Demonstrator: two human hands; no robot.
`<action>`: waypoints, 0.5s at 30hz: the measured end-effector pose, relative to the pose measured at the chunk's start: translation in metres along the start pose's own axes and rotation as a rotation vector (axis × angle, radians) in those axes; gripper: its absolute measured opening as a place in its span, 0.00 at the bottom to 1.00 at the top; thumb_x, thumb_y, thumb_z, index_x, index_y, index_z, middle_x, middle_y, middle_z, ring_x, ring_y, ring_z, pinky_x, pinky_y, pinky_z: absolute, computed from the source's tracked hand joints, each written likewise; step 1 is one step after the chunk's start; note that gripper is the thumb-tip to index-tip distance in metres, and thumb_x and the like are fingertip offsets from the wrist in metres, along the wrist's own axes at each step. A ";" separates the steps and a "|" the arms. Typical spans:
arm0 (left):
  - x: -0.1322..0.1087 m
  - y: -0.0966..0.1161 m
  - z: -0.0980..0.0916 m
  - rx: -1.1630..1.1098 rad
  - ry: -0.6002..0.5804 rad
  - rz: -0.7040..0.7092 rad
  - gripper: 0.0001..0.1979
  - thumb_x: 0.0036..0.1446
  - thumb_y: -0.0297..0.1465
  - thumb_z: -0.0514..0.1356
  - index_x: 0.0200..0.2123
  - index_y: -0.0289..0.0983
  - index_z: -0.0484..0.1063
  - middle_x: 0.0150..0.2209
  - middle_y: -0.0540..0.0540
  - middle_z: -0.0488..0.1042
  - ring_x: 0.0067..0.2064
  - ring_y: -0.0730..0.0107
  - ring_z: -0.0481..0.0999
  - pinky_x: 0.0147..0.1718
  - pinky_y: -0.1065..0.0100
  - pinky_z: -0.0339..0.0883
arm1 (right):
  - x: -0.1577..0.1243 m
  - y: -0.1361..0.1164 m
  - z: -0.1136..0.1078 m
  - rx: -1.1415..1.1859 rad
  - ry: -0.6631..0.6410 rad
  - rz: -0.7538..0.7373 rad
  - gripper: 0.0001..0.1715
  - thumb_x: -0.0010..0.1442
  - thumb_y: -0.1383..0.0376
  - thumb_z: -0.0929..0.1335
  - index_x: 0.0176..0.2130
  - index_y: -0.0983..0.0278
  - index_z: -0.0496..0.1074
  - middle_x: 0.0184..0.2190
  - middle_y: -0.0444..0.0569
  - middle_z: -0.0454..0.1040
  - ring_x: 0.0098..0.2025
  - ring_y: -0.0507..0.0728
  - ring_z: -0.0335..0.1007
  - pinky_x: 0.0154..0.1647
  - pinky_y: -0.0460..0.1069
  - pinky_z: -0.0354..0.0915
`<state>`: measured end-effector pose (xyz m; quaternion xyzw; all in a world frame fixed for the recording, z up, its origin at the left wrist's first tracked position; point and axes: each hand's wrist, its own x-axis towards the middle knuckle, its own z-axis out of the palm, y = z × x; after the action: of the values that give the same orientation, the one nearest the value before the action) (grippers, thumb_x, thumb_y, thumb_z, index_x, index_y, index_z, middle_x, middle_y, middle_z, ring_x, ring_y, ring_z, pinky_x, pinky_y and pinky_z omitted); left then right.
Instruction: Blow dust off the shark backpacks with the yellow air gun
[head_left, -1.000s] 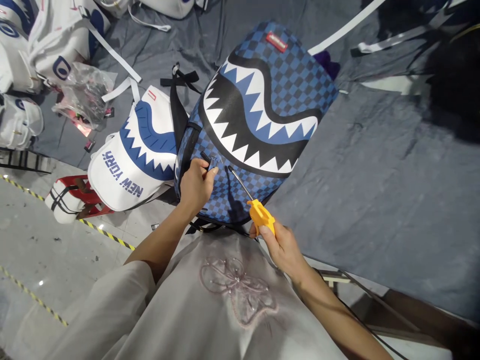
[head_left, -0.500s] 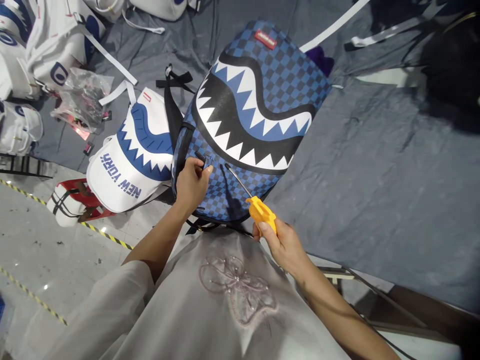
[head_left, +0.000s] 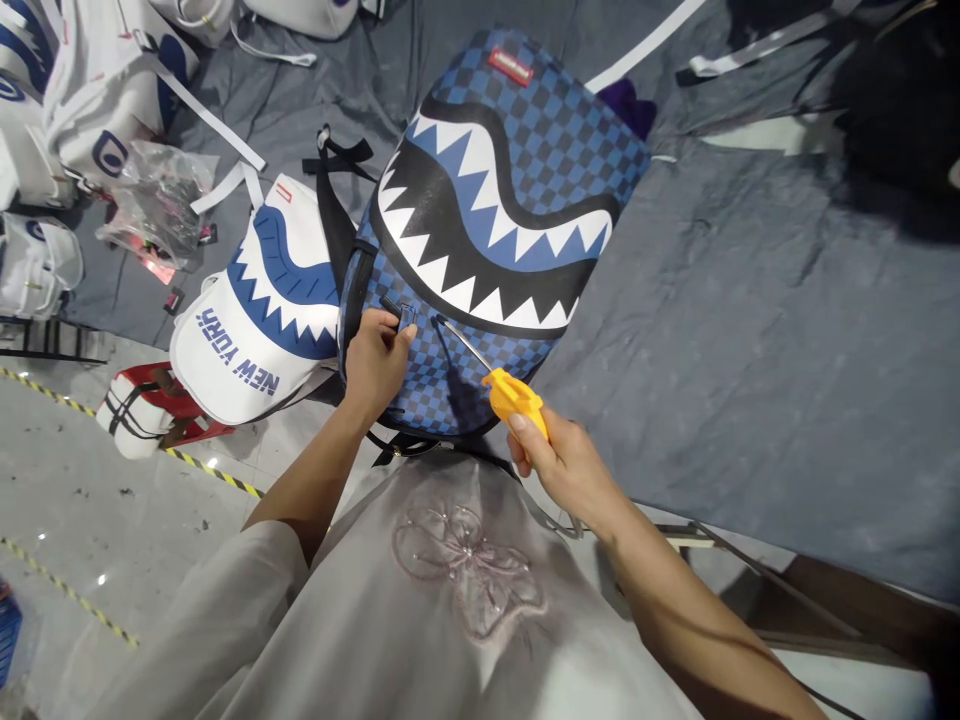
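Observation:
A blue-and-black checkered backpack [head_left: 555,150] with a shark-mouth print lies on the grey cloth in front of me. On its lower front, my left hand [head_left: 379,362] pinches a small dark blue tab [head_left: 407,317] between thumb and fingers. My right hand [head_left: 566,460] is wrapped round the yellow handle of a yellow-handled tool [head_left: 517,400] with a thin metal shaft. The shaft's dark tip is at the checkered pocket, just right of the tab; I cannot tell whether it touches. Against the backpack's left side rests a white backpack [head_left: 244,345] lettered NEW YORK.
Several white bags [head_left: 97,100] lie at the upper left, beside a clear plastic bag [head_left: 161,205] of small items. The grey cloth [head_left: 750,400] stretches right. A red stool [head_left: 191,425] stands below the cloth's edge. Dark bags [head_left: 900,130] sit at the upper right.
The whole view has shifted slightly, with the backpack a little further left and up. Both hands keep their hold, and the tool's tip stays near the tab.

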<state>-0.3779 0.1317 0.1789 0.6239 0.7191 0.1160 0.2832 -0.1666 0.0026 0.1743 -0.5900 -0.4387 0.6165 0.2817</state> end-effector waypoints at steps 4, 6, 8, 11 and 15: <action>-0.001 0.001 0.001 0.077 -0.001 0.037 0.08 0.61 0.33 0.61 0.41 0.41 0.64 0.26 0.54 0.73 0.31 0.68 0.75 0.36 0.67 0.63 | 0.001 -0.005 -0.002 0.024 0.000 0.029 0.31 0.67 0.40 0.59 0.41 0.62 0.73 0.15 0.40 0.66 0.17 0.51 0.63 0.20 0.46 0.61; -0.002 0.001 0.000 0.120 -0.013 0.040 0.09 0.62 0.32 0.60 0.44 0.40 0.65 0.28 0.53 0.75 0.33 0.67 0.76 0.37 0.66 0.66 | 0.001 -0.007 -0.003 0.023 0.001 0.048 0.33 0.67 0.39 0.59 0.43 0.63 0.73 0.15 0.40 0.65 0.17 0.51 0.63 0.20 0.46 0.61; -0.004 0.002 -0.001 0.158 0.008 0.062 0.12 0.62 0.31 0.60 0.49 0.39 0.65 0.35 0.48 0.77 0.40 0.63 0.78 0.43 0.63 0.68 | 0.002 -0.009 -0.003 0.020 -0.002 0.055 0.34 0.66 0.38 0.59 0.43 0.63 0.73 0.15 0.40 0.65 0.17 0.51 0.63 0.20 0.46 0.61; -0.004 0.008 0.000 0.203 0.136 0.179 0.21 0.61 0.33 0.60 0.57 0.38 0.64 0.56 0.36 0.72 0.62 0.52 0.69 0.58 0.54 0.64 | 0.003 -0.008 -0.004 0.027 -0.012 0.042 0.34 0.66 0.37 0.59 0.40 0.62 0.73 0.15 0.40 0.66 0.17 0.51 0.63 0.20 0.46 0.61; 0.012 0.020 0.009 0.282 0.255 0.274 0.40 0.56 0.45 0.66 0.67 0.39 0.57 0.72 0.35 0.49 0.74 0.41 0.38 0.68 0.43 0.46 | 0.003 -0.001 -0.004 0.037 0.016 0.046 0.33 0.66 0.37 0.58 0.34 0.61 0.69 0.16 0.41 0.67 0.18 0.51 0.63 0.20 0.47 0.61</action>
<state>-0.3568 0.1454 0.1786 0.7294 0.6667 0.1297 0.0818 -0.1636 0.0062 0.1739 -0.5997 -0.4113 0.6259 0.2819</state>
